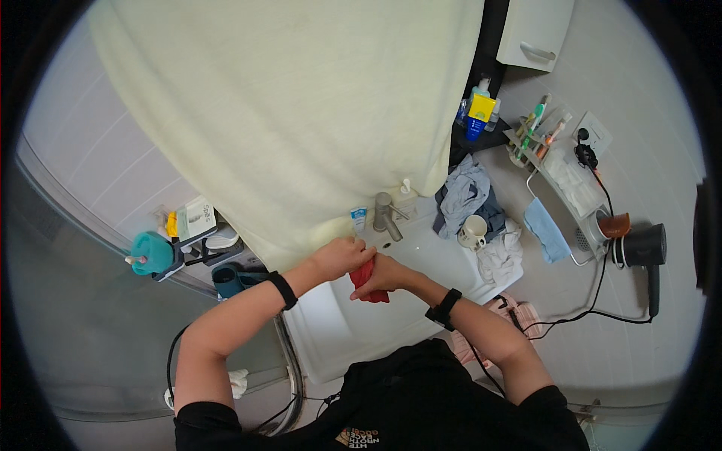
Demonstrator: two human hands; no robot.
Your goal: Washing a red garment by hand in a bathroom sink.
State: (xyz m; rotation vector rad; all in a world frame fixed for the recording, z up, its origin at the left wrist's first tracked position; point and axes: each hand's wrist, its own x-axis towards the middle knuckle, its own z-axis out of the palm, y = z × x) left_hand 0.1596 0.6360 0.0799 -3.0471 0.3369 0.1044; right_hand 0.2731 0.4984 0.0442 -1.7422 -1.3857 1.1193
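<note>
Over the white washbasin (323, 331), both of my hands grip a bunched red cloth (374, 295). My left hand (342, 257) is closed at its upper end, fingers curled. Just beside it, my right hand (385, 275) wraps round the middle, and the cloth's lower part sticks out beneath the fingers. The hands are close together and hide much of the cloth. Behind them stands a grey faucet (385, 216), its spout pointing toward the bowl.
Crumpled clothes (465, 188) and a white mug (472, 231) crowd the basin's right side. A pale curtain (301, 113) hangs behind. On the right wall are a rack (560, 180) and a black hair dryer (643, 248) with a cord. Toiletries and a teal cup (153, 252) stand left.
</note>
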